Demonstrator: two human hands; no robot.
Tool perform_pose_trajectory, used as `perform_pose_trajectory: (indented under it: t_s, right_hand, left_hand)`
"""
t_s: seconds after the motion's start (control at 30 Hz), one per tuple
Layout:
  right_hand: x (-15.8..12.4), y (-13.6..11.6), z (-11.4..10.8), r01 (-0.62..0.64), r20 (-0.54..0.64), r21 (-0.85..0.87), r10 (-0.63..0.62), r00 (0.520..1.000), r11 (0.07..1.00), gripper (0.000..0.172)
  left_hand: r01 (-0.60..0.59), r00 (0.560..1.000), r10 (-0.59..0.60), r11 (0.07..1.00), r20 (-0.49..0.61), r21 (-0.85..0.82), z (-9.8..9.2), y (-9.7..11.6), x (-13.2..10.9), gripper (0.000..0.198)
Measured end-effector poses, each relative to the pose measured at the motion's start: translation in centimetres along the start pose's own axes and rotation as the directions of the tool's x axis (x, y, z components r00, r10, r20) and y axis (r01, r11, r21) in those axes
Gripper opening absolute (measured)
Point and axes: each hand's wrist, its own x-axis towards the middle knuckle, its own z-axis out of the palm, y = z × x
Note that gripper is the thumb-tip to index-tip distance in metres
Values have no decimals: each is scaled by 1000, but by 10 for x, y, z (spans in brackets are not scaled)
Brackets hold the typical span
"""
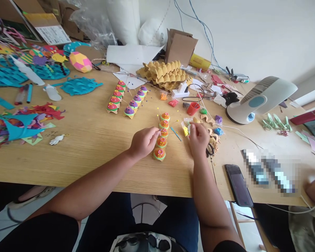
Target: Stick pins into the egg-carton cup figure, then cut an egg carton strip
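Note:
A painted egg-carton caterpillar (pixel 161 137) with orange, green and pink segments lies on the wooden table (pixel 94 140) in front of me. My left hand (pixel 144 141) is curled in a pinch against its middle segments; what the fingers pinch is too small to name. My right hand (pixel 198 137) is closed to the right of it, next to a small yellow piece (pixel 185 130) and scissors (pixel 210 149); its fingertips press together on something I cannot make out. A blue pin (pixel 176 133) lies between the hands.
Two more painted caterpillars (pixel 116 97) (pixel 135 102) lie farther back, near stacked egg cartons (pixel 164 73). Paper scraps and blue paper fish (pixel 78 85) cover the left. A small fan (pixel 257 101), a red cup (pixel 193 108) and a phone (pixel 238 184) are on the right.

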Motion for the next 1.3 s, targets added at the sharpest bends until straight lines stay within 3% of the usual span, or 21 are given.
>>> perform_pose_trajectory:
  t_s: [0.1,0.17,0.23,0.4,0.6,0.73,0.97,1.1,1.2,1.27,1.3]
  right_hand:
    - [-13,-28,10,96,237,212,-146,960,973,31]
    - [-20,-39,15,92,366,310,-208,907,946,35]
    - [-25,-45,18,60,438,371,-231,869,927,27]
    - [-30,-49,18,-69,450,424,-143,882,903,13]
    - [-34,-52,20,-283,502,471,10,865,835,26]
    - [-38,-52,24,-394,527,484,99,844,782,32]
    - [-46,-57,35,-405,447,489,177,877,772,30]
    - [-27,-39,23,-466,356,496,319,879,732,29]
    - [-2,-6,3,-442,89,431,450,888,787,28]
    - [10,19,-10,-433,-134,263,478,868,862,33]
    - [13,30,-15,-450,-188,125,466,865,885,35]
  left_hand:
    - [-43,998,43,999,42,3,-1,2,0,28]
    - [-73,994,74,997,83,-15,-1,5,-1,26]
    - [-89,987,95,995,133,-49,-2,8,-1,26]
    - [-103,973,119,991,197,-89,-3,13,-3,25]
    - [-179,974,169,982,152,59,1,8,-5,22]
    - [-246,960,213,950,180,191,0,8,-4,19]
    - [-302,948,255,912,193,278,-3,12,-3,18]
    - [-260,965,239,930,110,261,-5,11,-3,18]
    - [-179,984,176,964,32,194,-6,11,-2,22]
    - [-149,989,148,978,14,144,-5,10,-3,23]
    - [-139,990,139,983,13,123,-5,10,-3,23]
